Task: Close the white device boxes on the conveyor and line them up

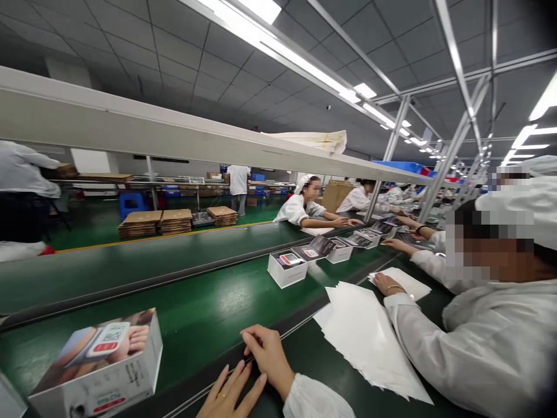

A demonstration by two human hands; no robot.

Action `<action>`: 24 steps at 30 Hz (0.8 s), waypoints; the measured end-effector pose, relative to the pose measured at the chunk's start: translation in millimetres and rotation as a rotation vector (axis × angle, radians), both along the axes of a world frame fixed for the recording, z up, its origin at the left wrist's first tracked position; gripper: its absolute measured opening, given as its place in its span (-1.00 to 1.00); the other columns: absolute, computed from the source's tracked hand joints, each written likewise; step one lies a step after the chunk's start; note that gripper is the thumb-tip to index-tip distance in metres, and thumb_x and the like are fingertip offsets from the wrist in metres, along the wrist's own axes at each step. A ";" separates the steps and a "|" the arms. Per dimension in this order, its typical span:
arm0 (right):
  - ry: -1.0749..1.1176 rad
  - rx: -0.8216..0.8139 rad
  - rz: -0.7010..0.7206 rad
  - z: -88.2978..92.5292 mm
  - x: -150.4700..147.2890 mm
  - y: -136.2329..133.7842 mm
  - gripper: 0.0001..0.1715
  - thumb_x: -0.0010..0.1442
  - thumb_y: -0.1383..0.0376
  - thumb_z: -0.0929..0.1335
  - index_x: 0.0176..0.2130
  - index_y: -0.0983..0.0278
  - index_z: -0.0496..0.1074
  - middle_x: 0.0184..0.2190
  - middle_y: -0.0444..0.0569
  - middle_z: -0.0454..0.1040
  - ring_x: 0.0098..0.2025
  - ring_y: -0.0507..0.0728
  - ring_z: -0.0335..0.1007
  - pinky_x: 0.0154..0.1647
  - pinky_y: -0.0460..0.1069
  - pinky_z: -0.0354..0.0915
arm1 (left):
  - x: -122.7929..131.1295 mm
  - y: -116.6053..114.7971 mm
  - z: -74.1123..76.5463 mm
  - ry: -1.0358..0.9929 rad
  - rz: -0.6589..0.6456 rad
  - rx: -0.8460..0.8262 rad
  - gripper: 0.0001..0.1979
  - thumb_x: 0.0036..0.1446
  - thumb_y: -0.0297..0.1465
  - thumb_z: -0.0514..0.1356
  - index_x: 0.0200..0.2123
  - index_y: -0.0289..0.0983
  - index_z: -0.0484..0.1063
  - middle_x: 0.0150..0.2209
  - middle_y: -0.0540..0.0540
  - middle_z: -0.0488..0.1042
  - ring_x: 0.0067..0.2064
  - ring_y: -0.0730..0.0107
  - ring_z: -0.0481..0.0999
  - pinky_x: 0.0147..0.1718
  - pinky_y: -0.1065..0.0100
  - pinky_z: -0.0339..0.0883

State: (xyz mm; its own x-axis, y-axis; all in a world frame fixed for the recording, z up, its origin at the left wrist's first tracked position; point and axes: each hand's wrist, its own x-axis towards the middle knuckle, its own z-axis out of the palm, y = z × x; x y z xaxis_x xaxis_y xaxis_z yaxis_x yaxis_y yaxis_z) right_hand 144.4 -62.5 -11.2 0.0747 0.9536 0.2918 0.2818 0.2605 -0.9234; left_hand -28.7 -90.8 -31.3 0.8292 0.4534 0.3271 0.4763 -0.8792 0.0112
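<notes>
My left hand [232,395] is at the bottom centre, its fingers spread over the belt's dark near edge, holding nothing. Just beyond it, my right hand [270,355] has its fingers curled in and close to the left fingertips; nothing shows in it. To the left on the green belt [204,325] stands a closed printed box [96,360] picturing a blood pressure monitor. Ahead of my hands is an open white box [287,273] with a printed item showing inside. Neither hand touches a box.
White paper sheets [369,337] lie fanned on the right-hand table, beside a co-worker [487,337]. More open boxes [339,249] line the belt farther on. A long overhead shelf [174,133] crosses the view. Across the line, another co-worker [300,203] leans in.
</notes>
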 end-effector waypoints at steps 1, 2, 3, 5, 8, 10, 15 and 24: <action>0.000 -0.014 0.013 -0.5 0.1 -0.6 -0.56 0.26 0.00 0.31 -0.25 0.28 0.59 -0.60 -0.10 0.46 -0.51 0.08 0.43 -0.42 -0.07 0.27 | 0.8 -1.2 1.9 0.006 -0.003 -0.014 -0.17 0.23 0.12 0.06 0.37 0.06 -0.32 0.27 -0.11 0.24 0.23 0.00 0.33 0.12 0.12 0.36; -0.006 -0.020 0.019 -0.9 0.3 -1.3 -0.53 0.26 -0.03 0.30 -0.25 0.28 0.58 -0.61 -0.10 0.46 -0.52 0.08 0.42 -0.44 -0.08 0.26 | 1.3 -2.0 3.3 0.017 -0.008 -0.024 -0.16 0.22 0.14 0.06 0.38 0.05 -0.32 0.28 -0.13 0.24 0.23 -0.02 0.33 0.12 0.10 0.36; -0.013 -0.020 0.022 -1.1 0.6 -2.0 -0.51 0.26 -0.04 0.29 -0.25 0.28 0.58 -0.61 -0.10 0.45 -0.53 0.08 0.42 -0.44 -0.08 0.25 | 1.5 -2.6 4.4 0.031 -0.013 -0.027 -0.16 0.22 0.14 0.05 0.38 0.04 -0.32 0.28 -0.15 0.23 0.23 -0.04 0.33 0.12 0.09 0.35; -0.026 -0.017 0.025 -1.6 1.4 -2.9 -0.48 0.26 -0.07 0.28 -0.24 0.29 0.57 -0.60 -0.10 0.47 -0.52 0.08 0.42 -0.44 -0.08 0.25 | 1.6 -3.6 5.1 0.054 -0.019 -0.013 -0.17 0.24 0.14 0.03 0.39 0.01 -0.31 0.28 -0.19 0.23 0.23 -0.05 0.32 0.12 0.07 0.34; -0.053 -0.012 0.028 -2.4 2.5 -2.6 -0.45 0.27 -0.09 0.27 -0.24 0.29 0.56 -0.59 -0.09 0.48 -0.51 0.07 0.42 -0.43 -0.08 0.25 | 1.5 -5.3 3.3 0.044 0.002 0.051 -0.20 0.27 0.13 -0.01 0.40 0.00 -0.29 0.27 -0.18 0.25 0.24 -0.02 0.32 0.12 0.10 0.32; -0.067 -0.007 0.032 -2.2 2.9 -2.3 -0.45 0.28 -0.09 0.25 -0.24 0.28 0.57 -0.59 -0.09 0.49 -0.51 0.07 0.43 -0.41 -0.09 0.26 | 1.6 -6.3 1.7 0.029 0.013 0.112 -0.20 0.28 0.13 -0.03 0.41 -0.04 -0.28 0.26 -0.17 0.28 0.24 0.01 0.33 0.12 0.12 0.31; -0.057 -0.009 0.043 1.4 2.3 -4.8 -0.39 0.32 -0.11 0.19 -0.27 0.27 0.57 -0.60 -0.09 0.51 -0.51 0.08 0.45 -0.38 -0.08 0.28 | 1.1 -8.1 3.4 0.026 -0.003 0.179 -0.21 0.31 0.11 -0.06 0.42 -0.12 -0.25 0.25 -0.19 0.30 0.25 0.04 0.31 0.15 0.14 0.26; -0.102 -0.020 0.050 4.7 3.3 -6.8 -0.33 0.32 -0.14 0.15 -0.29 0.28 0.56 -0.58 -0.07 0.52 -0.49 0.09 0.47 -0.36 -0.07 0.28 | -0.3 -9.8 3.6 0.026 -0.015 0.112 -0.23 0.34 0.05 -0.04 0.42 -0.12 -0.29 0.29 -0.21 0.23 0.29 0.00 0.24 0.17 0.08 0.22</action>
